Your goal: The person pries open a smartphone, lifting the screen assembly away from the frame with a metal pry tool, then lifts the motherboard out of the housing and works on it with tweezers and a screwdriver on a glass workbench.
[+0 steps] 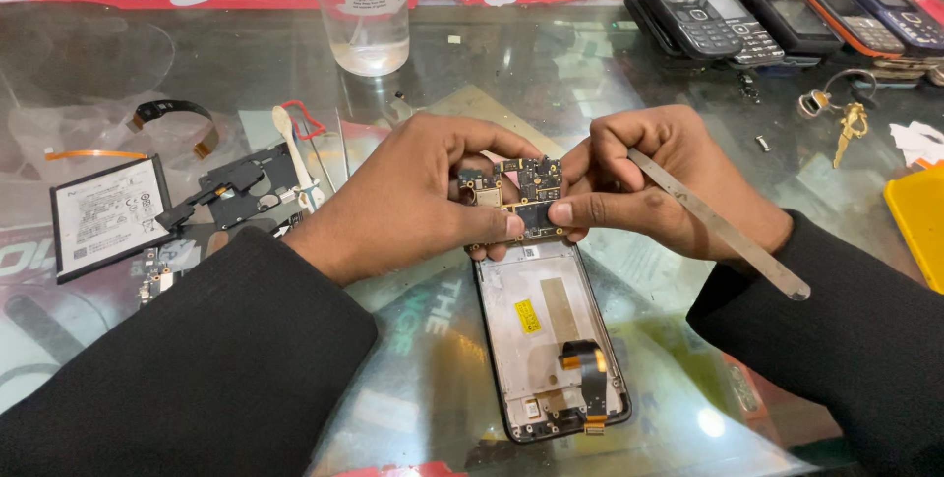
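My left hand (pixel 418 192) and my right hand (pixel 644 177) meet over the top end of an opened smartphone frame (pixel 551 339) that lies on the glass counter. Between the fingers of both hands is a small dark circuit board (pixel 526 192) with gold-coloured parts, raised a little above the frame. My right hand also carries steel tweezers (pixel 723 226), which run back over the wrist toward the right. Inside the frame a flex cable (pixel 590 369) curls near the bottom end.
A phone battery (pixel 108 213), black phone parts (pixel 241 192), a white pry tool (pixel 293 157) and flex ribbons lie at left. A clear liquid bottle (pixel 364 10) stands at the back. Several keypad phones (pixel 777 10), keys (pixel 846 118) and a yellow object (pixel 919 216) are at right.
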Demonstrator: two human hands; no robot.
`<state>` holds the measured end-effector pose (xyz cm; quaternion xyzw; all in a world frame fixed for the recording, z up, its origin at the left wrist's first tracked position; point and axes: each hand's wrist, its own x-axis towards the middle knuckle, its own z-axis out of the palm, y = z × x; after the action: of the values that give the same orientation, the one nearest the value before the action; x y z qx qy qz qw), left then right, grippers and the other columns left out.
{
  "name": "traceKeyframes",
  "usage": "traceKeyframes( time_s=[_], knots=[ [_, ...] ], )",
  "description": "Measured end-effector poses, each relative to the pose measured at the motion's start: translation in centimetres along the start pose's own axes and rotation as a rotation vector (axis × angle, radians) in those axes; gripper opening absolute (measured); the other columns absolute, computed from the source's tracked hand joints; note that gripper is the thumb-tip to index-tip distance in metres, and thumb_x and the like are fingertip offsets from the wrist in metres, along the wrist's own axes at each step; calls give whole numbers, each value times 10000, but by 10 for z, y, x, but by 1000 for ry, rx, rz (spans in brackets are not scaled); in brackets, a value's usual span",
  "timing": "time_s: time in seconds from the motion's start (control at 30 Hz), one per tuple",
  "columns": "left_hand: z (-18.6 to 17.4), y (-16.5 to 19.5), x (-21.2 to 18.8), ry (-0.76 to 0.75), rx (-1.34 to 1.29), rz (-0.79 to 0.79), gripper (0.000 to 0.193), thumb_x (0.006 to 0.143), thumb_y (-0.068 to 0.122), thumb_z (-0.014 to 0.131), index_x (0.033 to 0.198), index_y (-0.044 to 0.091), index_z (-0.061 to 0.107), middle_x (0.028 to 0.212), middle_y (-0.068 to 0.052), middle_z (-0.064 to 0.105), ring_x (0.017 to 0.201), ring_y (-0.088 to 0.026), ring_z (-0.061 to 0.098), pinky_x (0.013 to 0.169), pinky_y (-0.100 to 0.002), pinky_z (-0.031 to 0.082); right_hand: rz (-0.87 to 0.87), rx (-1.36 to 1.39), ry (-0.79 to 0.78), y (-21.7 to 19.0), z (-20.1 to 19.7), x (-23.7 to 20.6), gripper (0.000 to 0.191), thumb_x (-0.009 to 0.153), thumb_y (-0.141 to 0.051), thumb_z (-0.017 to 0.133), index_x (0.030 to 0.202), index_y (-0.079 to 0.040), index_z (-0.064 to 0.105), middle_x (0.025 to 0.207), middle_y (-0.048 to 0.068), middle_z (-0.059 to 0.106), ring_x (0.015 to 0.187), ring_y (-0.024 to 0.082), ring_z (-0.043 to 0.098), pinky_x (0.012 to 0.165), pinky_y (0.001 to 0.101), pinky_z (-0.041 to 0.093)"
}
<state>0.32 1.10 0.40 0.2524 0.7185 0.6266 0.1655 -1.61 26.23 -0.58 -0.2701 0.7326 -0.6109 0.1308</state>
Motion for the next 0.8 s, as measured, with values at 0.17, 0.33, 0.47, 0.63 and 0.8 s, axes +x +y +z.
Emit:
traceKeyframes(
  time_s=[0.17,0.33,0.47,0.63,0.8],
  knots=[
    [4,-1,-3,35,133,154,441,826,79,799,1242,-27,694,911,-19,781,773,-35,690,687,-216,582,-9,-24,-10,1,0,-1,487,793,75,788,596,-111,383,927,205,769,719,151,736,611,300,645],
    [9,1,-3,102,214,73,357,792,63,790,1138,-12,739,846,-31,762,714,-40,691,654,-225,588,-53,-41,-21,-1,1,-1,443,843,-20,788,619,-104,415,930,185,748,728,158,714,627,306,628],
    [10,3,-2,77,150,45,337,789,58,779,1116,-8,725,865,-3,794,736,-22,711,664,-212,598,-23,79,30,-5,0,-2,275,990,-218,532,866,-29,689,784,144,714,674,169,699,626,298,584],
    [12,5,-3,72,150,16,315,799,53,780,1102,-17,732,833,-30,780,681,-39,683,609,-222,576,-81,361,176,-8,-5,-4,334,943,-101,492,1002,89,761,717,69,589,618,136,557,596,305,514],
    [13,6,-2,82,118,-22,327,791,57,779,1104,-13,719,847,-23,785,671,-37,694,596,-221,587,-289,215,132,-5,-7,-5,85,894,51,591,954,-8,588,831,129,677,701,183,671,681,360,616]
  ],
)
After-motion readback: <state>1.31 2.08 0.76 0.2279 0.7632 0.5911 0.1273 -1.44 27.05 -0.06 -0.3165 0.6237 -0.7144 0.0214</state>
